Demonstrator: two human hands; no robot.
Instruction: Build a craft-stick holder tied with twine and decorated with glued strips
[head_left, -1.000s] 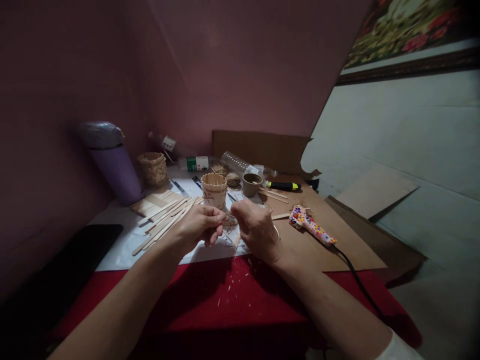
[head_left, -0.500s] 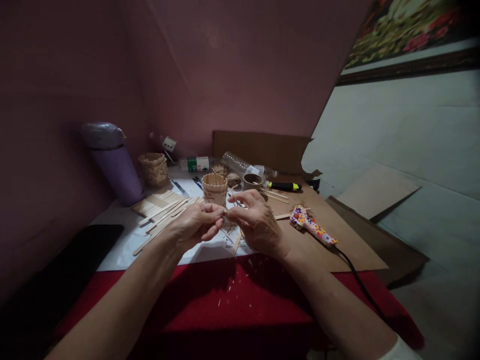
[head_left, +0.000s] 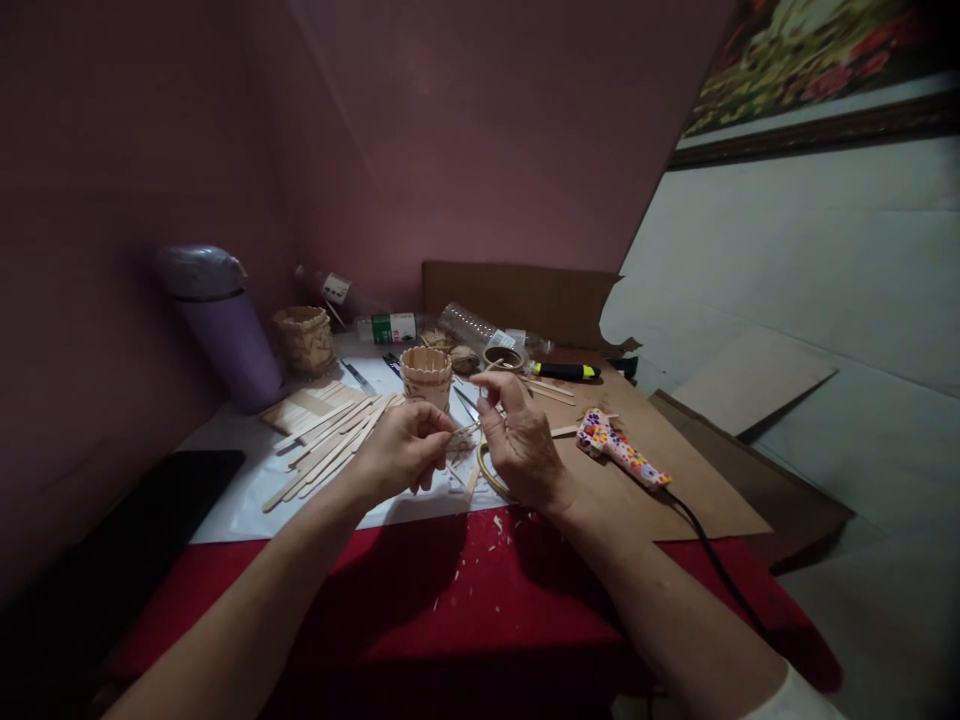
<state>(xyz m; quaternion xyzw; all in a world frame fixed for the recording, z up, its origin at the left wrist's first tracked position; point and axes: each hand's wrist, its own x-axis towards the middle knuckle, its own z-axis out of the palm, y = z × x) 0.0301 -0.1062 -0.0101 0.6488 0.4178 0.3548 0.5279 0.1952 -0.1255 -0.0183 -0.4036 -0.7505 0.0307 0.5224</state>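
The right hand [head_left: 521, 440] had shifted toward three o'clock, grip parted, while the left hand [head_left: 401, 445] pinched a thin strip [head_left: 466, 429], seemingly being worked, needing steadiness.

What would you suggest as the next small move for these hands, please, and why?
I would perhaps bring the thumb and forefinger of the right hand gently to the thin strand to steady it: the left hand seems to pinch it in front of the cup, while the right thumb and forefinger appear apart close by.
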